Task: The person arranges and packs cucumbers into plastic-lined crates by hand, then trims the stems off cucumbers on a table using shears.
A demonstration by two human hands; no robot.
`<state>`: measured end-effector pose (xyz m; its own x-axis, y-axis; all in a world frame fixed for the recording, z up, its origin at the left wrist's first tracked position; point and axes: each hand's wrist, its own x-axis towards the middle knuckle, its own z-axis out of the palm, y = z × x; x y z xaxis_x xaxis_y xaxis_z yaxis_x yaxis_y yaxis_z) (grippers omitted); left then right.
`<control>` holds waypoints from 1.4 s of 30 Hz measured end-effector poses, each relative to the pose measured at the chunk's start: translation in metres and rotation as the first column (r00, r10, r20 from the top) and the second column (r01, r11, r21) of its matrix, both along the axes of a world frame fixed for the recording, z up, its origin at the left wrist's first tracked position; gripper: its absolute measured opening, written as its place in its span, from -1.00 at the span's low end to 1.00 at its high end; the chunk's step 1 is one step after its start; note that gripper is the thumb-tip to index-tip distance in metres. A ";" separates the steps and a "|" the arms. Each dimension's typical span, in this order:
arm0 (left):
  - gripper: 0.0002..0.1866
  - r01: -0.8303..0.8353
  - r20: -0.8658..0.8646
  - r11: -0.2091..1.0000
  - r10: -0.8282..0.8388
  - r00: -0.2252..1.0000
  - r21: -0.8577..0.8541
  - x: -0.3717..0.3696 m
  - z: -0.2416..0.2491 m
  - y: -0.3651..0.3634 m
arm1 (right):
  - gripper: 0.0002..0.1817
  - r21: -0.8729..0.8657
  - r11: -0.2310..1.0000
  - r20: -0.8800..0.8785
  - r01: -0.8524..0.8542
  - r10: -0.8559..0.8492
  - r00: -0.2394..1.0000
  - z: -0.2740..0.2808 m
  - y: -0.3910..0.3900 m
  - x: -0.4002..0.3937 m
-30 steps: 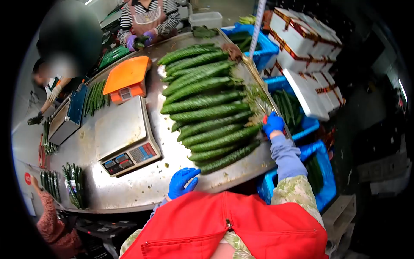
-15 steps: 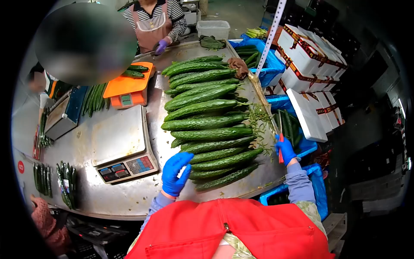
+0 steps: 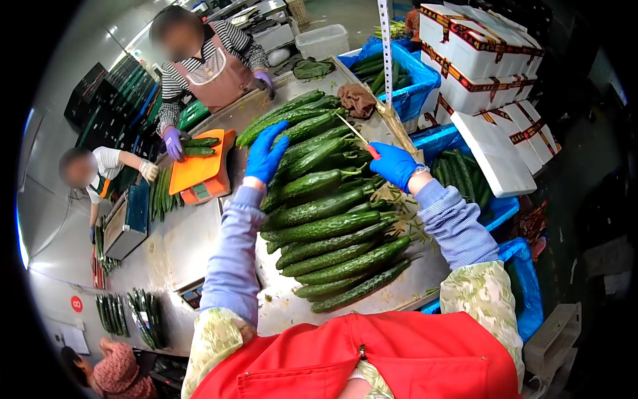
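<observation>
Holding the red-handled knife in the right hand, fingers wrapped round it, blade toward 11 o'clock beside the cucumbers. Left hand at 11, thumb apart, by their left ends; contact hard to tell. Blade work there calls for finger clearance.

Cucumbers (bumpy, green) lie rowed on metal, a slim knife slanting nearby.

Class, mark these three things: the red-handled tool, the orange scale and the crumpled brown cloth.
Red-handled tool (image 3: 373, 152): head view, on its red handle.
Orange scale (image 3: 194, 174): head view, on its flat top.
Brown cloth (image 3: 357, 101): head view, middle of its folds.
</observation>
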<state>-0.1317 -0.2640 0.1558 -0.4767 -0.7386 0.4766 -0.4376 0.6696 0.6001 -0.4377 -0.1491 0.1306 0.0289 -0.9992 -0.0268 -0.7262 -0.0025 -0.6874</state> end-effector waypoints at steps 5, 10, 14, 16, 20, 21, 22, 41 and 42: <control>-0.29 -0.006 0.226 1.000 0.012 0.974 -0.029 -0.028 -0.052 -0.053 | -0.68 -0.075 0.997 0.025 -0.001 0.003 1.000 -0.003 -0.011 0.011; -0.20 -0.013 0.236 1.000 0.013 0.972 0.001 -0.030 -0.047 -0.047 | -0.72 -0.044 0.998 0.066 0.047 -0.044 0.997 -0.010 -0.014 0.020; -0.20 -0.010 0.234 1.000 0.011 0.972 -0.005 -0.030 -0.047 -0.048 | -0.74 -0.066 0.993 0.115 0.096 -0.088 0.990 -0.009 -0.009 0.030; -0.20 -0.012 0.234 1.000 0.015 0.972 -0.011 -0.030 -0.047 -0.048 | -0.74 -0.064 0.993 0.104 0.101 -0.094 0.990 -0.011 -0.010 0.031; -0.20 -0.015 0.233 1.000 0.017 0.972 -0.010 -0.031 -0.045 -0.047 | -0.73 -0.058 0.991 0.076 0.117 -0.113 0.991 -0.012 -0.009 0.033; -0.20 -0.016 0.232 1.000 0.017 0.973 -0.008 -0.030 -0.045 -0.046 | -0.72 -0.062 0.991 0.069 0.119 -0.115 0.991 -0.013 -0.008 0.033; -0.20 -0.016 0.227 1.000 0.016 0.974 -0.003 -0.031 -0.046 -0.046 | -0.72 -0.066 0.991 0.062 0.120 -0.116 0.991 -0.013 -0.008 0.033; -0.20 -0.020 0.214 1.000 0.015 0.977 0.019 -0.031 -0.043 -0.043 | -0.75 -0.005 0.987 0.125 0.163 -0.161 0.979 -0.013 -0.013 0.036; -0.20 -0.016 0.210 1.000 0.010 0.978 0.026 -0.032 -0.043 -0.043 | -0.74 -0.001 0.985 0.136 0.174 -0.172 0.976 -0.015 -0.013 0.036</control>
